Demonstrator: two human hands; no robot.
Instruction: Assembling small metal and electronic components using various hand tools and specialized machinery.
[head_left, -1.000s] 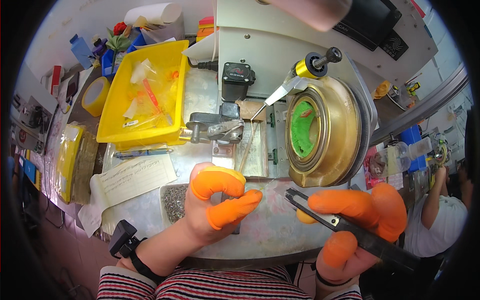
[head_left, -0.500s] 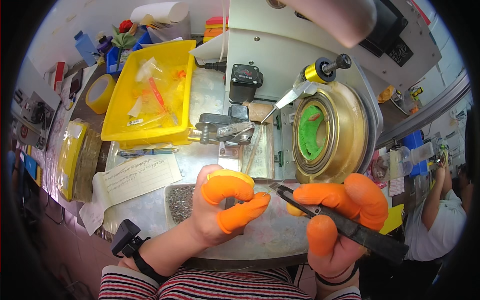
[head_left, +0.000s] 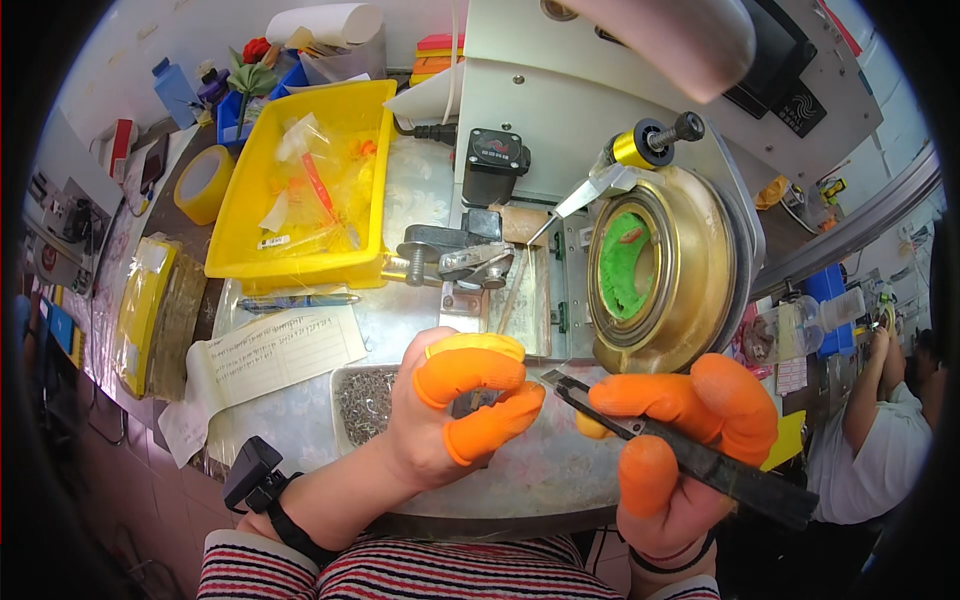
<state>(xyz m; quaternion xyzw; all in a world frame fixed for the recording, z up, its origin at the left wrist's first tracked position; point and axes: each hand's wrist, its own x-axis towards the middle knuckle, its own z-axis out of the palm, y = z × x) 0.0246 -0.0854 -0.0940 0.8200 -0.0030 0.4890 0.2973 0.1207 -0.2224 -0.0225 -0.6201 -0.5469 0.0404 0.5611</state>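
Observation:
My right hand [head_left: 680, 440], in orange finger cots, is wrapped round a black utility knife [head_left: 740, 478]. Its blade end slants up and left, close to my left fingertips. My left hand [head_left: 450, 400] also wears orange finger cots, and its thumb and forefinger are bent together in a pinch. Whatever lies between those tips is too small to make out. Beside and partly behind that hand sits a clear box [head_left: 360, 400] full of tiny metal parts. Beyond my hands stands a machine with a brass-coloured ring [head_left: 690, 270] that has a green inner lining [head_left: 622, 265].
A yellow tray [head_left: 300, 275] of plastic bags stands at the back left, with pens [head_left: 300, 301] and a handwritten sheet [head_left: 280, 350] before it. A metal clamp [head_left: 465, 262] juts out near the machine. At far right another person [head_left: 870, 430] sits working.
My left forefinger has shifted slightly right, toward the knife tip, and the gap inside the pinch shows more. The right hand and knife have barely moved.

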